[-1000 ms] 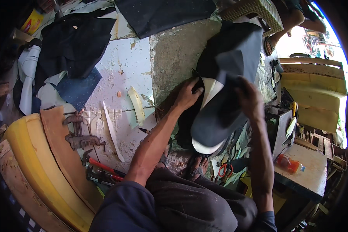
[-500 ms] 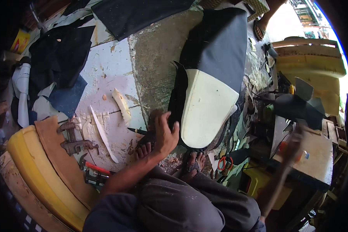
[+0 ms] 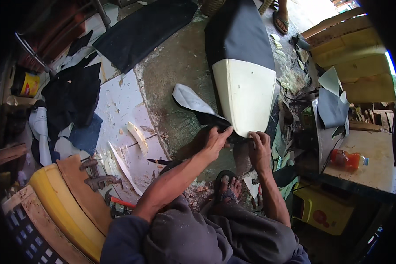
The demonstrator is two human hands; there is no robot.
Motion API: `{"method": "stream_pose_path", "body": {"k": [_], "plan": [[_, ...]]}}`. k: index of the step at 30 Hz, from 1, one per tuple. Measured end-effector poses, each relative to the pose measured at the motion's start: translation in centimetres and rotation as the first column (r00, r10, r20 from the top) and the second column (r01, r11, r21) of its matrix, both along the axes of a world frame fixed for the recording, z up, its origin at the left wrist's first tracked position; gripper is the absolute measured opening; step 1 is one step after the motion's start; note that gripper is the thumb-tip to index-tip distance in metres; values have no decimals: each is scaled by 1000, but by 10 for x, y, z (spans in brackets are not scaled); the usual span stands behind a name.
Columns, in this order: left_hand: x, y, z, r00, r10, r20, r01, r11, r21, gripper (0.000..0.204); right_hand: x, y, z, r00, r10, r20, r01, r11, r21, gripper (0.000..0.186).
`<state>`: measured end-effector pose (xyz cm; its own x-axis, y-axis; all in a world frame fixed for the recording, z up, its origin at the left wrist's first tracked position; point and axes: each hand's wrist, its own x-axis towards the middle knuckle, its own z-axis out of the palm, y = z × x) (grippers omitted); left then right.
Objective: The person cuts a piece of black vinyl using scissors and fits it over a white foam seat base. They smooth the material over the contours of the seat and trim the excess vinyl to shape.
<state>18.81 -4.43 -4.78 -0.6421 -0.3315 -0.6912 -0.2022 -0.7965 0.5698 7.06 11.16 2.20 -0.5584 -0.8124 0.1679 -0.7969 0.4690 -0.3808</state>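
Note:
A long seat cover [image 3: 245, 94], with a cream end panel and a black upper part, stretches away from me on the floor. My left hand [image 3: 218, 141] pinches the black edge material at the left of its rounded near end. From that hand a loose black flap [image 3: 196, 104] with a pale grey underside folds out to the left. At the right of the same end, my right hand [image 3: 260, 147] has its fingers closed on the cream rim. The two hands are a short gap apart, and the seat's underside is hidden.
Foam scraps [image 3: 137, 138] and a metal clamp [image 3: 100, 176] lie on the left, near yellow foam [image 3: 59, 204]. Black sheet pieces [image 3: 145, 33] are spread at far left. An orange bottle [image 3: 348, 159] rests on a bench [image 3: 376, 174] at right. Another person's foot [image 3: 280, 22] is at the far end.
My right hand has come from the bench at the right to the seat's near end. My left hand has moved right onto its edge, and the flap is now turned outward.

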Motion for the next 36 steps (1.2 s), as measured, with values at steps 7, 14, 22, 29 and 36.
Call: {"method": "stream_pose_path", "body": {"k": [7, 14, 22, 29, 36], "plan": [[35, 27, 86, 949, -117, -294, 133, 990, 35, 28, 4, -3, 57, 977, 74, 202, -95, 991, 96, 46], [72, -37, 128, 639, -599, -482, 382, 791, -478, 44, -10, 49, 160, 770, 129, 625, -129, 991, -45, 44], [-21, 38, 31, 964, -209, -167, 184, 971, -153, 69, 19, 44, 306, 764, -70, 641, 426, 801, -421, 38], [-40, -2, 16, 909, -215, -358, 263, 961, 90, 44, -8, -75, 273, 748, 76, 659, 156, 945, -286, 25], [62, -113, 34, 988, 150, -44, -145, 768, -623, 26, 6, -130, 245, 580, 420, 698, 110, 809, -578, 25]]}}
